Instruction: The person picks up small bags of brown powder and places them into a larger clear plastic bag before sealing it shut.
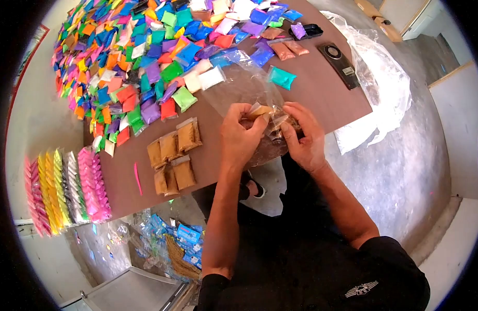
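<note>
Both hands meet over the near edge of the brown table, at a clear plastic bag point(239, 83) with brown packets in it. My left hand point(242, 132) pinches the bag's edge and a tan packet point(260, 110) between thumb and fingers. Closed on the bag's right side is my right hand point(305, 137), its thumb and fingers on the crinkled film. Dark brown contents show blurred below the hands. To the left of my left hand, several brown packets point(184, 172) lie in a cluster on the table.
A large pile of colourful packets point(145, 57) covers the table's far left. Rows of twisted packets point(93, 184) stand at the left edge, near a pink strip point(137, 179). A black device point(338, 65) and clear plastic sheeting point(379, 78) lie at the right.
</note>
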`<state>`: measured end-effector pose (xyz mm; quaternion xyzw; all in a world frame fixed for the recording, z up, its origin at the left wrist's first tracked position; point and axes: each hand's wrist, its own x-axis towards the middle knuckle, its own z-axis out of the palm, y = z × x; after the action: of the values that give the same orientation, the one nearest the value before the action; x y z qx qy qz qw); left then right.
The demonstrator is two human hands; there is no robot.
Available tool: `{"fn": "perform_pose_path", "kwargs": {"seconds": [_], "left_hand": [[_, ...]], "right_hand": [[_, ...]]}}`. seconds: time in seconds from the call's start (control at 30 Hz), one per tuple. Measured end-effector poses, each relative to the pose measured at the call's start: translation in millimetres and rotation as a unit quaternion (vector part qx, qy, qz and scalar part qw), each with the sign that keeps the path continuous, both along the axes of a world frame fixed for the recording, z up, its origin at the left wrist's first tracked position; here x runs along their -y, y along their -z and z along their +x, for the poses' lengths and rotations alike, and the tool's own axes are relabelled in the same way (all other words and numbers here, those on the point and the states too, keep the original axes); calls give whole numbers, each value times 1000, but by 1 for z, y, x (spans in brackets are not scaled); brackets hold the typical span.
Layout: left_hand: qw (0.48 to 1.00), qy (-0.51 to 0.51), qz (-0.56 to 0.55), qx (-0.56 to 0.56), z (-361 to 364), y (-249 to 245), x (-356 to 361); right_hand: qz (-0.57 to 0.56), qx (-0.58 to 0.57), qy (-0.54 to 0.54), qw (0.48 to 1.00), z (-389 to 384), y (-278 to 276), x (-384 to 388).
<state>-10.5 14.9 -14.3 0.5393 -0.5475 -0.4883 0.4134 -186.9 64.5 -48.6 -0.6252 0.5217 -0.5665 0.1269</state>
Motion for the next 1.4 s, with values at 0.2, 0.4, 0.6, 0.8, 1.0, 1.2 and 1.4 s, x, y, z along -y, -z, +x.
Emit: {"fn": "perform_pose_path", "kwargs": {"seconds": [0.2,0.4,0.6,0.8,1.0,1.2,1.4], "left_hand": [[990,52,-5,-134,8,-1,-3],[983,125,-114,70,16,3,3],[949,122,-222,190,7,-5,8],[931,132,-275,203,5,-2,1],[950,99,-221,200,4,1,-13],[935,17,-284,210,14,-5,-32],[891,-129,-193,390,98,-31,-88]], "right_hand": [[7,2,-7,1000,0,0,0],[19,4,-7,1000,-1,0,-1],[25,-1,-10,1000,0,-1,-2],[39,5,-41,998,-3,-3,-2],[23,-34,-72,997,-4,0,-3],[26,-5,-74,997,-4,3,-1],[32,11,-61,998,-2,4,-1]]}}
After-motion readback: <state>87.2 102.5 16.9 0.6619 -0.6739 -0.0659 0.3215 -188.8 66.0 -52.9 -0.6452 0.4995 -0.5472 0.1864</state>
